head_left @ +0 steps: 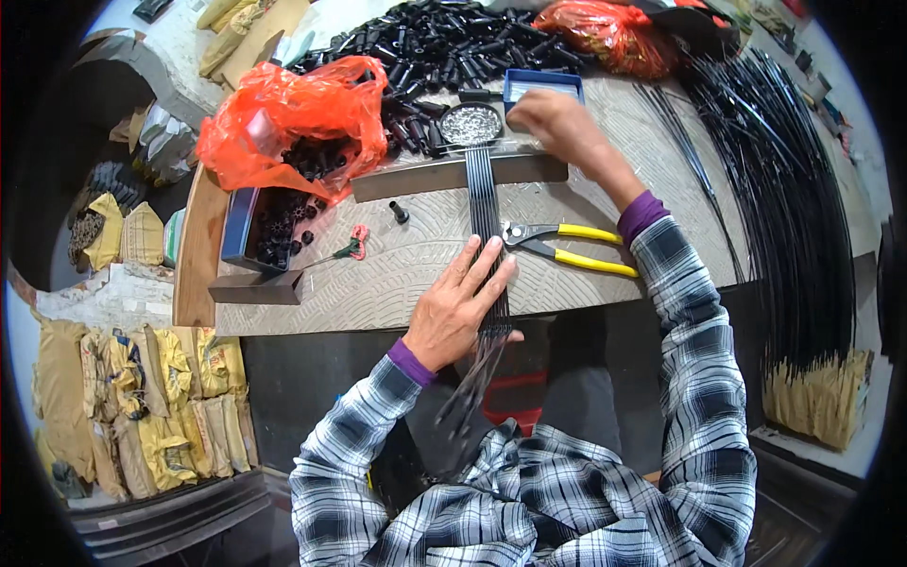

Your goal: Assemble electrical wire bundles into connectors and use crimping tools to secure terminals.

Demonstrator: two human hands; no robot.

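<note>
A flat row of thin black rods [483, 189] runs from a metal bar [397, 181] toward me and trails over the table's front edge. My left hand [455, 304] lies across them, fingers stretched on top and a thumb tip showing beneath, so they are held between. My right hand [559, 125] is raised by a blue tray [543, 76], fingers pinched together; what they hold, if anything, is too small to tell. Beyond the bar stands a round black dish [471, 124] of small silvery pieces. Cutting pliers [567, 248] with yellow handles lie right of the rods.
Black tubular parts [425, 42] are heaped at the back. A red plastic bag [293, 118] and a blue box [241, 227] of black parts stand left, near scissors [354, 244] with red-wrapped handles. Long black rods [794, 189] hang over the right edge.
</note>
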